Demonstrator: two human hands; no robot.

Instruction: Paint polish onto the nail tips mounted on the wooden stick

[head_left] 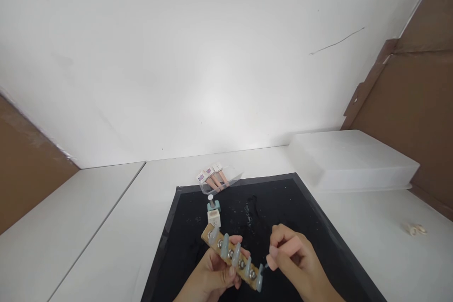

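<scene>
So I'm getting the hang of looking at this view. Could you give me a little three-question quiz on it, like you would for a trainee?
1. How many nail-shaped tips are on the wooden strip?
2. True or false: the right hand is the one gripping that strip.
3. What colour is the mat beneath the hands?
A) white
B) black
C) green

Key:
1. Five.
2. False; the left hand grips it, while the right holds a pink-handled tool.
3. B
</scene>
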